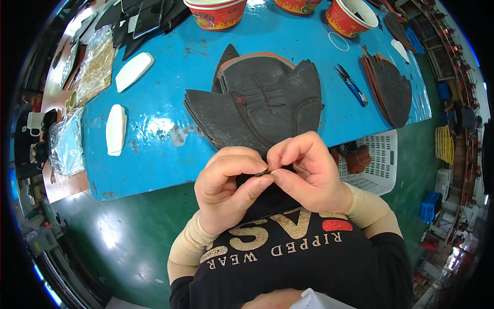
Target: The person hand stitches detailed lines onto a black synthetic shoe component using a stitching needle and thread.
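Observation:
My left hand (226,180) and my right hand (309,167) meet in front of my chest, just off the table's near edge. Both pinch a small dark piece (262,173) between thumb and forefinger; its kind is too small to make out. Right beyond my hands lies a stack of dark grey leather-like cut pieces (272,92) with pointed corners, curved seams and brownish edges. A pair of blue-handled thread snips (351,86) rests to the right of that stack.
The blue table (149,170) carries a second stack of dark pieces (393,95) at right and white pads (117,130) at left. Red paper tubs (216,14) stand at the far edge. Below the table's right side is a white plastic basket (383,159) with brown pieces in it.

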A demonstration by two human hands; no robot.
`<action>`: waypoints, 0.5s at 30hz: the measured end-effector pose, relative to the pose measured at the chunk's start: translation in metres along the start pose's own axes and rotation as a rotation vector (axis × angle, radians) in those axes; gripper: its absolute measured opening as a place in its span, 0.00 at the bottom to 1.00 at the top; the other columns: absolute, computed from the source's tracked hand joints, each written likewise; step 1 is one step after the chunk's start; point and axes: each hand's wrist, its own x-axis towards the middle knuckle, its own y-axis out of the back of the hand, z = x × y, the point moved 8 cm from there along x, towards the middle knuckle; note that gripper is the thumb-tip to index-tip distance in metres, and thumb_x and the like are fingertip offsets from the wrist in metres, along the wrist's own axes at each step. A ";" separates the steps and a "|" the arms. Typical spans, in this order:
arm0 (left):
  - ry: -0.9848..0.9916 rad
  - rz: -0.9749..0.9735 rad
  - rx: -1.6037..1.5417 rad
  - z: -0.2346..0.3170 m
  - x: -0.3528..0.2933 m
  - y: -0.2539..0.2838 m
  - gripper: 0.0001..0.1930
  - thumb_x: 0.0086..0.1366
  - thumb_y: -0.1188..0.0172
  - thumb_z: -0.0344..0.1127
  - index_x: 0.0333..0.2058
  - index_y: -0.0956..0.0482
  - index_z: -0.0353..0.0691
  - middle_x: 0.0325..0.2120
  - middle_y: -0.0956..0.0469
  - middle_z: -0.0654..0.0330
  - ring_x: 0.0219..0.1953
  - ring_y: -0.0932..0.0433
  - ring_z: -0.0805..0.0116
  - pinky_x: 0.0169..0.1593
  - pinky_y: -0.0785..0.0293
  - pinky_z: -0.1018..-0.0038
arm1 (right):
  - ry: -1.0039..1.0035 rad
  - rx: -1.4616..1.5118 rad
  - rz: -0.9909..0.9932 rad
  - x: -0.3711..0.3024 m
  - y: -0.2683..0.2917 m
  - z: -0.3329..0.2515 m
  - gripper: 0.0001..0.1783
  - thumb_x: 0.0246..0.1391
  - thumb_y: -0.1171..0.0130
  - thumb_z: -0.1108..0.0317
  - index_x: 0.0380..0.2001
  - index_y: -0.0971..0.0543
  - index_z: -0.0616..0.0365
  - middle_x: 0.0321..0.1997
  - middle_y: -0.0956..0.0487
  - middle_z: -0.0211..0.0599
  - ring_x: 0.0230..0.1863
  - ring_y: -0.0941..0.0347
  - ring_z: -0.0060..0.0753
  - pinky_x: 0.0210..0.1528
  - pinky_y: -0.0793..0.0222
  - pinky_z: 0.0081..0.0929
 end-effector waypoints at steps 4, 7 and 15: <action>-0.076 -0.070 0.297 0.012 0.004 0.000 0.15 0.49 0.31 0.19 0.36 0.24 0.35 0.34 0.23 0.54 0.35 0.24 0.62 0.38 0.28 0.74 | -0.119 0.172 0.062 0.004 0.009 -0.003 0.15 0.57 0.47 0.84 0.39 0.39 0.56 0.40 0.29 0.34 0.40 0.34 0.16 0.44 0.34 0.21; -0.196 -0.041 0.641 0.019 0.005 0.005 0.16 0.46 0.30 0.21 0.34 0.23 0.38 0.34 0.23 0.55 0.36 0.25 0.61 0.40 0.29 0.71 | 0.011 -0.195 0.171 0.021 0.033 -0.018 0.12 0.56 0.46 0.83 0.38 0.36 0.57 0.35 0.27 0.31 0.36 0.32 0.17 0.41 0.34 0.19; -0.312 -0.149 1.181 0.010 0.010 -0.013 0.16 0.44 0.31 0.29 0.35 0.22 0.45 0.41 0.20 0.65 0.40 0.26 0.65 0.47 0.38 0.69 | 0.423 -1.178 0.018 0.059 0.023 -0.027 0.11 0.48 0.41 0.79 0.32 0.30 0.54 0.27 0.28 0.28 0.32 0.30 0.34 0.41 0.39 0.32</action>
